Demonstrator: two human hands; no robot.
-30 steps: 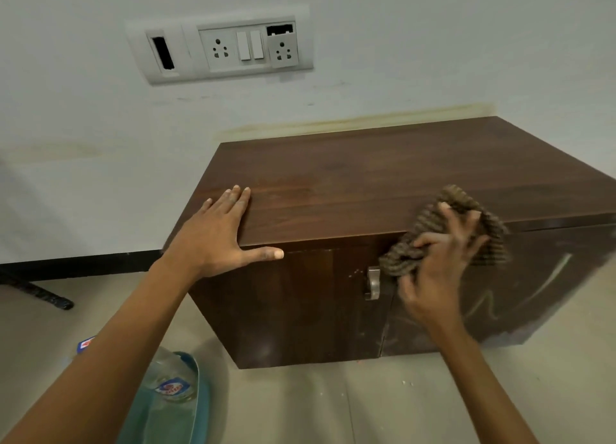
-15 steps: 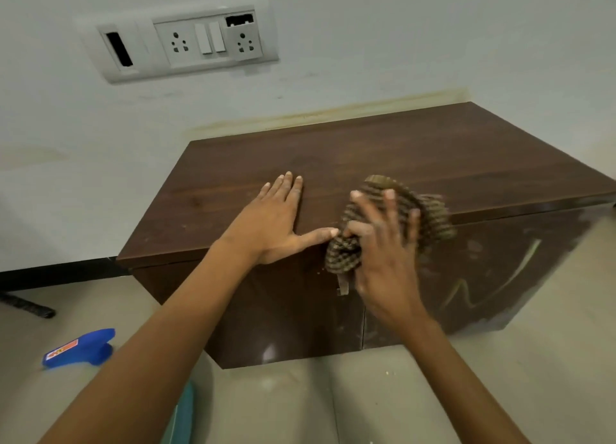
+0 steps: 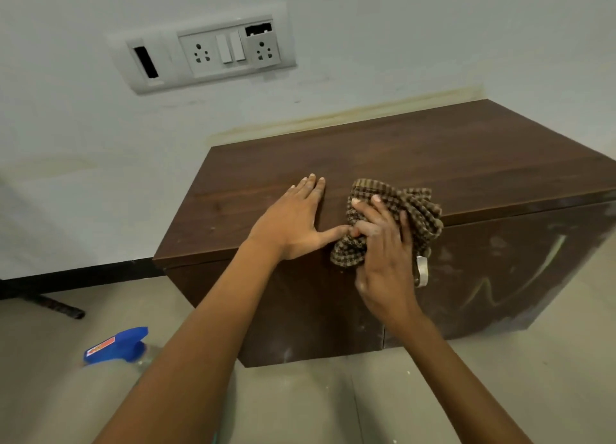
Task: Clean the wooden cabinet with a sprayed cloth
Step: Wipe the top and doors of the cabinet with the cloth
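Note:
A low dark wooden cabinet (image 3: 433, 163) stands against the wall, its right door marked with pale smears. My right hand (image 3: 383, 260) presses a bunched brown checked cloth (image 3: 420, 210) against the cabinet's front top edge, just above the metal door handle (image 3: 421, 272). Flat on the cabinet top to the left lies my left hand (image 3: 293, 220), fingers together and thumb stretched out until it touches the cloth. It holds nothing.
A spray bottle with a blue trigger head (image 3: 116, 345) lies on the tiled floor at the lower left, partly behind my left arm. A grey socket and switch panel (image 3: 206, 50) is set in the wall above. A dark rod (image 3: 56, 307) lies by the skirting.
My right hand has wiped the cloth leftwards along the front edge until it meets my left thumb. My left hand has slid right along the top. The view has shifted.

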